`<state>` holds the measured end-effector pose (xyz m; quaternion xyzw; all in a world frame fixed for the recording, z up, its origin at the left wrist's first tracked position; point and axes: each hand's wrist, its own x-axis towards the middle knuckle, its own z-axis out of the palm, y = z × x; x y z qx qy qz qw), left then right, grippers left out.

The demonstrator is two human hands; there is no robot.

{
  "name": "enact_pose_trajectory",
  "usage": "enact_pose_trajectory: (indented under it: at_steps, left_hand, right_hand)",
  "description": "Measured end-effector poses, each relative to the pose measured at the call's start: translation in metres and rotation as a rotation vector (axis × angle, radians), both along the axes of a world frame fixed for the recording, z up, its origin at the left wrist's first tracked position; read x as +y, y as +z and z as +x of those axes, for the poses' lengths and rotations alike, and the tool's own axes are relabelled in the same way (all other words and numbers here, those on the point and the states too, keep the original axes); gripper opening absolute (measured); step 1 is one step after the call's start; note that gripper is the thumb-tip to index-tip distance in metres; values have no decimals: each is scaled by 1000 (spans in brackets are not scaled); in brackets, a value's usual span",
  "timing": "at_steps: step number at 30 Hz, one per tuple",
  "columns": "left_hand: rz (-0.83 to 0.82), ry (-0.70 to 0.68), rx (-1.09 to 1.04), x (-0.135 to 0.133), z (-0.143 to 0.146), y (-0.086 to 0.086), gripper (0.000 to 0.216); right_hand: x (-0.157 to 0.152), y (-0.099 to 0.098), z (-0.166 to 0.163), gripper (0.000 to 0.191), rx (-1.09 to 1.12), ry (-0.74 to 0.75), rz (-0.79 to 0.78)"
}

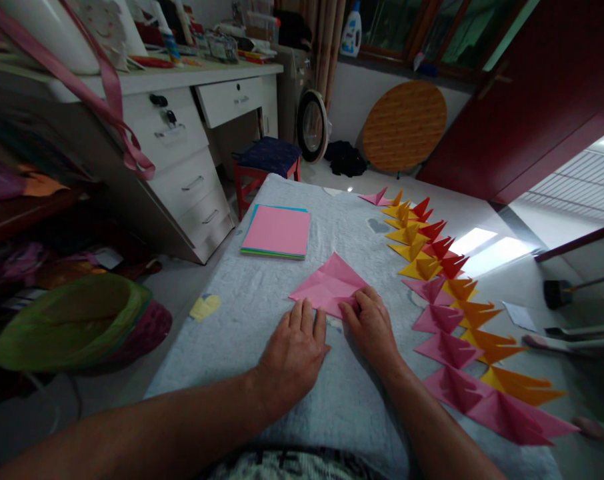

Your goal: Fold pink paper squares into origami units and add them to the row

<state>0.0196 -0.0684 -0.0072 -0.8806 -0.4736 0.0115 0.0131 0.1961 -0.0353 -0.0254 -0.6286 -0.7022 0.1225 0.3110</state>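
Note:
A pink sheet of origami paper point(332, 283), creased and partly folded, lies on the cloth-covered table point(222, 373) in front of me. My left hand point(297, 343) rests flat with its fingers stretched out, the fingertips at the paper's near left edge. At the right corner, my right hand point(369, 323) has thumb and fingers closed on the paper's edge. Beyond it sits a stack of square paper point(277, 230), pink on top with blue and green edges showing. Folded paper pieces in pink point(447, 350), yellow point(407, 235), orange point(492, 345) and red point(435, 230) line the right side.
A white desk with drawers point(165, 130) stands at the left, with a green-rimmed basket point(77, 320) below. Past the table's far end are a stool point(269, 157), an open washing machine point(312, 127) and a round wooden board point(405, 127) leaning on the wall.

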Motion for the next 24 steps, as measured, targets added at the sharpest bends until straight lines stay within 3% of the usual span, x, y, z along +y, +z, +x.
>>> enact_pose_trajectory:
  at_steps: [11, 24]
  left_hand:
    - [42, -29, -23, 4, -1, 4, 71]
    - [65, -19, -50, 7, 0, 10, 70]
  right_hand:
    - [2, -3, 5, 19, -129, -72, 42]
    - [2, -4, 10, 19, -121, -118, 49]
